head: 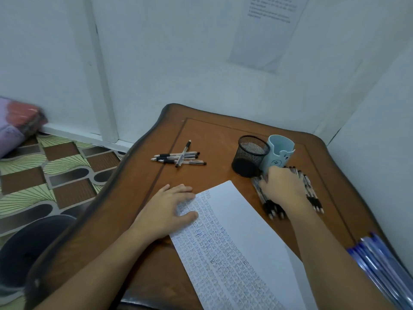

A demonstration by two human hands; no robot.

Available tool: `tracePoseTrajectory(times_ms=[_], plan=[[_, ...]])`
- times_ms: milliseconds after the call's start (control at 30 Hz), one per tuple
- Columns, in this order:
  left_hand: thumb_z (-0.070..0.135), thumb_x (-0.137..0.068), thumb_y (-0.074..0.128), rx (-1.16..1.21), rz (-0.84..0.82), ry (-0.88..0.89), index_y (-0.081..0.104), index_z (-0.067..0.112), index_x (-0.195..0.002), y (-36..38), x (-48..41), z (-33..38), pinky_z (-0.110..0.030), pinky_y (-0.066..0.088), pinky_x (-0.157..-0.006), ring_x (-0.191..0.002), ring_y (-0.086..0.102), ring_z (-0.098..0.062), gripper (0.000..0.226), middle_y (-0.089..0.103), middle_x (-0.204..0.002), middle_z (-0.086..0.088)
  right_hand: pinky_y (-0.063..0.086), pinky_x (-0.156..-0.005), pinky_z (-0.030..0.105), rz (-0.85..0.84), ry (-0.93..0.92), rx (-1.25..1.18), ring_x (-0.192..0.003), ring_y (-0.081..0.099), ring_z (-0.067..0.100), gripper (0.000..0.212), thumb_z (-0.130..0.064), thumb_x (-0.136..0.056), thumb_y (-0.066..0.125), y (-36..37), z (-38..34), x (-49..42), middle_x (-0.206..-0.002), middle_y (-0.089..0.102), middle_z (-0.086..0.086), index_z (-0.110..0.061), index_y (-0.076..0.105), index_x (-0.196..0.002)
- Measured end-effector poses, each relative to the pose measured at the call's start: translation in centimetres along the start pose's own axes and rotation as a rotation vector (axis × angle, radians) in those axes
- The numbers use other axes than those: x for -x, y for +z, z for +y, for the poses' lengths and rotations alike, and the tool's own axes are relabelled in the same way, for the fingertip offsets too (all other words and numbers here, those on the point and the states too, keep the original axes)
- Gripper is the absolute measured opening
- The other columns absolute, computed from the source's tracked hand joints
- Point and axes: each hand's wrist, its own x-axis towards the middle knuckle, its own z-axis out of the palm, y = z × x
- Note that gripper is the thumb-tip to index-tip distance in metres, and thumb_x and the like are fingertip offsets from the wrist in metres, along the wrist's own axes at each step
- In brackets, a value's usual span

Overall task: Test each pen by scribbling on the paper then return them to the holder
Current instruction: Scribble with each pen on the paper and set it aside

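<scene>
At the wooden table (138, 198), I see the left hand (166, 211) lying flat with fingers spread on the scribbled paper (241, 238). The right hand (282, 186) rests over a row of black-grip pens (312, 193), just in front of the black mesh holder (248, 157) and the light-blue holder (280, 153). I cannot tell whether it grips one. Five more pens (178, 158) lie piled beyond the left hand.

Browns, whites, black and blues on a desk.
Reddish-brown table (201, 135) with a darker inlaid line; white paper (250, 222) packed with rows of blue and black scribbles; black mesh holder (250, 156); pale blue holder (280, 153) (small face drawn on it); clear pens (178, 158) with black grips; blue pens (380, 260); floor (55, 171) patterned in brown blocks, dark ovals, cream lined fans.
</scene>
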Motion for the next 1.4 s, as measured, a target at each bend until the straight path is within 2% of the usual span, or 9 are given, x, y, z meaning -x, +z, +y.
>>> tracePoseTrajectory(times_ms=[167, 300, 600, 700, 867, 933, 1133, 1267, 1400], plan=[[0.057, -0.086, 0.060, 0.001, 0.013, 0.010, 0.052, 0.032, -0.137, 0.0, 0.0, -0.3, -0.017, 0.000, -0.112, -0.127, 0.016, 0.018, 0.057, 0.039, -0.148, 0.020, 0.046, -0.088, 0.031, -0.025, -0.385, -0.343, -0.103, 0.060, 0.022, 0.024, -0.011, -0.097, 0.051, 2.3, -5.4, -1.2, -0.109, 0.064, 0.005, -0.013, 0.070, -0.111], [0.055, -0.086, 0.061, 0.010, 0.031, 0.019, 0.052, 0.031, -0.136, 0.0, 0.0, -0.3, -0.017, 0.001, -0.112, -0.126, 0.016, 0.018, 0.057, 0.040, -0.148, 0.019, 0.044, -0.098, 0.032, -0.127, -0.386, -0.402, -0.117, 0.052, 0.021, 0.042, -0.018, -0.102, 0.050, 4.1, -10.1, -3.7, -0.130, 0.047, 0.004, -0.021, 0.051, -0.144], [0.058, -0.084, 0.059, -0.001, 0.047, 0.034, 0.054, 0.030, -0.136, 0.2, -0.1, -0.7, -0.019, 0.003, -0.113, -0.126, 0.018, 0.018, 0.059, 0.041, -0.147, 0.018, 0.048, -0.075, 0.029, -0.077, -0.328, -0.602, -0.095, 0.057, 0.019, 0.007, -0.018, -0.094, 0.065, 4.4, -9.6, -4.7, -0.106, 0.052, 0.001, -0.023, 0.059, -0.093], [0.062, -0.080, 0.054, -0.006, 0.054, 0.029, 0.054, 0.030, -0.135, 0.2, 0.0, -0.6, -0.019, 0.002, -0.112, -0.125, 0.018, 0.017, 0.064, 0.042, -0.147, 0.018, 0.056, -0.058, 0.027, -0.131, -0.221, -0.958, -0.083, 0.061, 0.020, 0.008, -0.017, -0.094, 0.067, 2.8, -8.1, -3.5, -0.104, 0.059, 0.001, -0.021, 0.061, -0.092], [0.070, -0.077, 0.049, -0.013, 0.042, 0.019, 0.053, 0.032, -0.136, 0.0, 0.0, -0.4, -0.019, 0.003, -0.113, -0.125, 0.017, 0.018, 0.070, 0.041, -0.147, 0.020, 0.057, -0.083, 0.041, -0.107, -0.142, -1.516, -0.097, 0.067, 0.025, 0.004, -0.012, -0.099, 0.057, 0.4, -6.9, -1.1, -0.106, 0.072, 0.013, -0.015, 0.055, -0.098], [0.077, -0.068, 0.036, -0.003, 0.037, 0.019, 0.054, 0.032, -0.135, 0.0, 0.0, -0.3, -0.018, 0.002, -0.112, -0.125, 0.017, 0.018, 0.082, 0.042, -0.147, 0.020, 0.057, -0.075, 0.041, -0.101, -0.148, -1.649, -0.082, 0.071, 0.027, 0.006, -0.014, -0.106, 0.043, 0.0, -6.9, -0.3, -0.090, 0.074, 0.010, -0.018, 0.047, -0.104], [0.077, -0.066, 0.034, 0.006, 0.044, 0.005, 0.054, 0.032, -0.134, 0.1, -0.1, -0.3, -0.017, 0.002, -0.113, -0.126, 0.017, 0.019, 0.084, 0.042, -0.146, 0.020, 0.022, -0.039, 0.014, -0.187, -0.126, -1.799, -0.044, 0.025, 0.008, 0.007, -0.029, -0.105, 0.044, 0.4, -6.9, 0.6, -0.064, 0.044, -0.002, -0.026, 0.049, -0.101], [0.076, -0.066, 0.035, 0.003, 0.040, 0.001, 0.054, 0.032, -0.135, 0.0, 0.0, -0.2, -0.018, 0.002, -0.113, -0.126, 0.017, 0.020, 0.083, 0.042, -0.146, 0.021, 0.017, -0.037, 0.012, -0.189, -0.084, -1.897, -0.039, 0.023, 0.006, 0.026, -0.035, -0.083, 0.065, 0.5, -6.7, 0.9, -0.053, 0.037, -0.003, -0.022, 0.044, -0.082], [0.071, -0.072, 0.043, -0.002, 0.023, -0.005, 0.053, 0.032, -0.136, -0.1, -0.1, -0.1, -0.017, 0.001, -0.113, -0.126, 0.016, 0.020, 0.075, 0.041, -0.146, 0.021, 0.030, -0.036, 0.019, -0.225, -0.092, -1.999, -0.037, 0.035, 0.009, 0.020, -0.026, -0.100, 0.054, 0.7, -6.3, 0.7, -0.045, 0.041, -0.001, -0.014, 0.057, -0.085]])
